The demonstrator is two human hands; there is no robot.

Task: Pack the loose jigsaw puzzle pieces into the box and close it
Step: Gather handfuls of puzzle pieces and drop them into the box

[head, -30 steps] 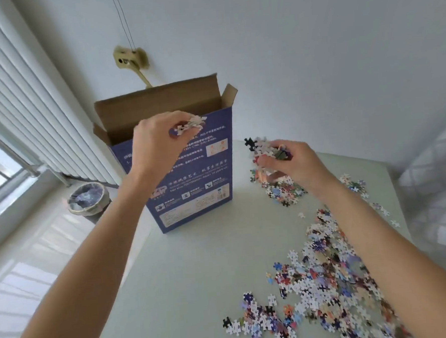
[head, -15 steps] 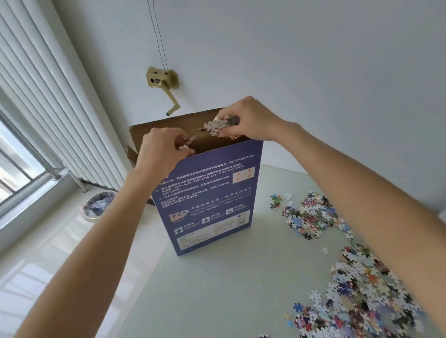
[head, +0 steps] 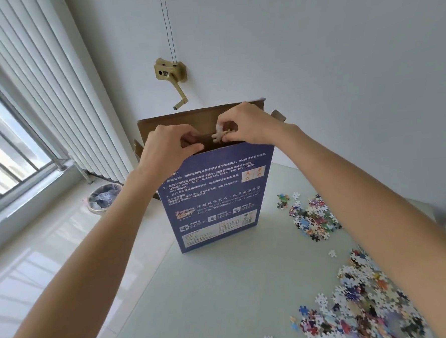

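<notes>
A tall blue puzzle box (head: 215, 195) stands upright on the pale table (head: 211, 295), its brown top flaps open. My left hand (head: 167, 148) grips the front top edge of the box, thumb hooked over the rim. My right hand (head: 248, 126) is over the opening and pinches a small clump of joined puzzle pieces (head: 219, 135) just above the rim. Loose puzzle pieces lie in one heap (head: 311, 217) right of the box and a larger heap (head: 361, 309) at the near right.
A waste bin (head: 104, 198) with a plastic liner stands on the floor left of the table. White vertical blinds and a window fill the left side. A brass crank fitting (head: 170, 74) hangs on the wall behind the box.
My right hand has carried a clump of pieces from the heap up over the box opening and lowered it to the rim. My left hand has let its pieces go and taken the box edge.
</notes>
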